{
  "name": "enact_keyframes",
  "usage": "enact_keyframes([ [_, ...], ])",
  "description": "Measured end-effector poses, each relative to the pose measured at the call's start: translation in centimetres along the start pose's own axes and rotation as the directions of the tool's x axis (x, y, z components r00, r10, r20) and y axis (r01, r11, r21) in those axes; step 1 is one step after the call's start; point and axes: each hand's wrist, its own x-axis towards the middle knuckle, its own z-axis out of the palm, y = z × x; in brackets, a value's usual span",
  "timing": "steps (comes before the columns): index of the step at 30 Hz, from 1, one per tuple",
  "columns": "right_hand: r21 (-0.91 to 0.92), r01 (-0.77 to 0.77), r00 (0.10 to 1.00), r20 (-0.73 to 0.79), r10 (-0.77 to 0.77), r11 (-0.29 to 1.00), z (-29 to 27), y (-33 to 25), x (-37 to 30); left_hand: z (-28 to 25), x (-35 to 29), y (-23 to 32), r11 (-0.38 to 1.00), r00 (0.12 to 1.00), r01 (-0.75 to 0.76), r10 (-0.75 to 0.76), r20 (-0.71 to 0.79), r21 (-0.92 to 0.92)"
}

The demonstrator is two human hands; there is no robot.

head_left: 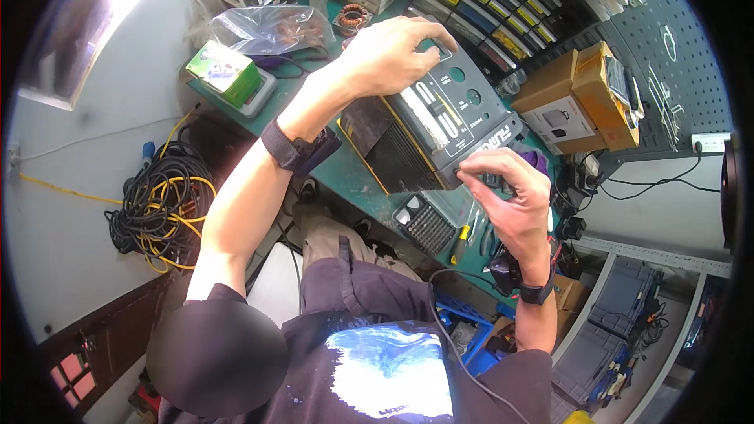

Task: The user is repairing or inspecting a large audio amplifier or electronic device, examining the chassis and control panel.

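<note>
The person's left hand (397,51) grips the far edge of a boxy device (393,141) with a grey panel (493,104), over a green workbench (355,180). The right hand (510,196) brings thumb and forefinger to the panel's near corner. Nearby lie a bit set (429,226) and a yellow-handled screwdriver (459,243); a cardboard box (585,102) stands to the right.
</note>
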Motion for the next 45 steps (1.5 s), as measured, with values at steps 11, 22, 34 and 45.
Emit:
enact_keyframes([
  [11,-0.028,0.000,1.000,0.020,0.001,1.000,-0.1,-0.1,0.0,0.0,0.0,-0.3,1.000,1.000,0.006,-0.006,-0.006,0.022],
  [22,-0.076,0.083,0.996,0.013,-0.083,0.994,-0.4,0.8,-0.6,-0.1,0.2,-0.6,1.000,0.999,-0.017,0.018,0.044,-0.015],
  [34,0.308,-0.529,0.739,-0.291,0.608,0.791,2.1,7.5,-16.5,-0.9,0.7,3.0,0.968,0.981,0.160,-0.136,0.136,-0.192],
  [45,0.247,-0.700,0.609,-0.284,0.740,0.670,9.6,11.7,-24.2,-0.1,0.8,4.3,0.987,0.978,0.157,-0.151,0.147,-0.033],
])
